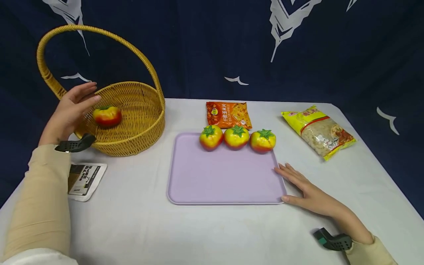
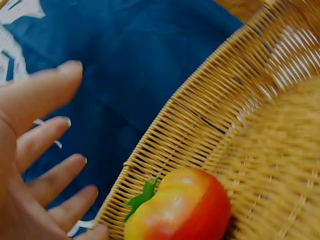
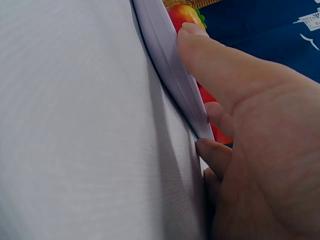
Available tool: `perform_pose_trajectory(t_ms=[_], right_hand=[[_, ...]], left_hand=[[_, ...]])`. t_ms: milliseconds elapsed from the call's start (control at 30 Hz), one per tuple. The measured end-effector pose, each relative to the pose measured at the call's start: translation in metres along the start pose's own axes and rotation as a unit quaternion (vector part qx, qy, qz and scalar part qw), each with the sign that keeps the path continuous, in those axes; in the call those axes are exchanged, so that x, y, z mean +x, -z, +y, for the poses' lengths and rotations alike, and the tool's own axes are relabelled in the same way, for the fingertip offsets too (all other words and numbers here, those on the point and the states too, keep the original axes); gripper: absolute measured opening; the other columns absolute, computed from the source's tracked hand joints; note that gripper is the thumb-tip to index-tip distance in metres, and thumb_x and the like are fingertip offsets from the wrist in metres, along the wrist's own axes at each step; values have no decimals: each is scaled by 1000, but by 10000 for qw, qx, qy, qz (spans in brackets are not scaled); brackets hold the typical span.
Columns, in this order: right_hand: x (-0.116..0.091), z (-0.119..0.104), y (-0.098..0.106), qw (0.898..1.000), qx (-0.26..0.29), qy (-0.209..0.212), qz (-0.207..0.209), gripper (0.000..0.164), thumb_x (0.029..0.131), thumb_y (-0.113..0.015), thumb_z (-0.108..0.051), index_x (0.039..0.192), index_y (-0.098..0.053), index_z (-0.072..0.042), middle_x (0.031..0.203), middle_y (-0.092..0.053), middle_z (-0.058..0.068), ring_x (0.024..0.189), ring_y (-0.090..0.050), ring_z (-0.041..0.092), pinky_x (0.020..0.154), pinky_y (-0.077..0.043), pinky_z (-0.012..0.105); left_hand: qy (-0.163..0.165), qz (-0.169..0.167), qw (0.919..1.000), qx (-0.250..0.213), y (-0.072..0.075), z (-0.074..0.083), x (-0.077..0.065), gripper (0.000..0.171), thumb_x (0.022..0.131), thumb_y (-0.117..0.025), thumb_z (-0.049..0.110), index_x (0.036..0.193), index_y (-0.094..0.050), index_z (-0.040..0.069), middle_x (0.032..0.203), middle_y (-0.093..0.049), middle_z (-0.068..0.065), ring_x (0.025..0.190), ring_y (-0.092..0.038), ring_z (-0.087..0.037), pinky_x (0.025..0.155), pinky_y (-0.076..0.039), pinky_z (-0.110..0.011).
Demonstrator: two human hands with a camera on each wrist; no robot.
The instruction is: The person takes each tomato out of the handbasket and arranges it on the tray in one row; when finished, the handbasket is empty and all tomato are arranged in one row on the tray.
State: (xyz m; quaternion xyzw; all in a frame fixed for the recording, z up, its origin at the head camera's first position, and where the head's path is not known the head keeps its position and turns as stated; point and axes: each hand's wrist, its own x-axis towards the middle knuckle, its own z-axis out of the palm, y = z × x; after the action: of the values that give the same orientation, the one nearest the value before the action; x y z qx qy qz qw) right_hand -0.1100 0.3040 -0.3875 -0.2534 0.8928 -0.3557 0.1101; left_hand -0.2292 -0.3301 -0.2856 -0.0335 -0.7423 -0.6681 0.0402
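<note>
My left hand (image 1: pixel 71 110) hovers at the left rim of a wicker basket (image 1: pixel 142 138), fingers extended and holding nothing. Just beside it, inside the basket, lies a red-and-yellow tomato (image 1: pixel 107 116) with a green leafy top; the left wrist view shows this tomato (image 2: pixel 180 207) against the woven wall, apart from the fingers. Along the right edge of a lilac tray (image 1: pixel 225 180) rests my right hand (image 1: pixel 308 193), fingers fairly straight, thumb at the near corner. Three more tomatoes (image 1: pixel 236 137) sit in a row at the tray's far edge.
An orange snack packet (image 1: pixel 228 112) lies behind the tomatoes. At the back right is a yellow bag with a see-through window (image 1: pixel 322 132). A flat white-edged pouch (image 1: pixel 87 180) lies partly behind the left forearm. The basket's tall handle (image 1: pixel 132 48) arches over it.
</note>
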Motion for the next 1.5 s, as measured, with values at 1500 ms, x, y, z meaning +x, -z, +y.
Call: perform_pose_trajectory(t_ms=[1500], right_hand=[[-3, 2, -2, 9998, -60, 175, 50, 71, 86, -69, -20, 147, -32, -18, 153, -14, 16, 137, -2, 39, 96, -11, 71]], left_hand=[[1523, -1182, 9641, 1824, -3, -18, 21, 65, 94, -56, 34, 146, -21, 15, 124, -34, -7, 105, -40, -22, 80, -46, -21]])
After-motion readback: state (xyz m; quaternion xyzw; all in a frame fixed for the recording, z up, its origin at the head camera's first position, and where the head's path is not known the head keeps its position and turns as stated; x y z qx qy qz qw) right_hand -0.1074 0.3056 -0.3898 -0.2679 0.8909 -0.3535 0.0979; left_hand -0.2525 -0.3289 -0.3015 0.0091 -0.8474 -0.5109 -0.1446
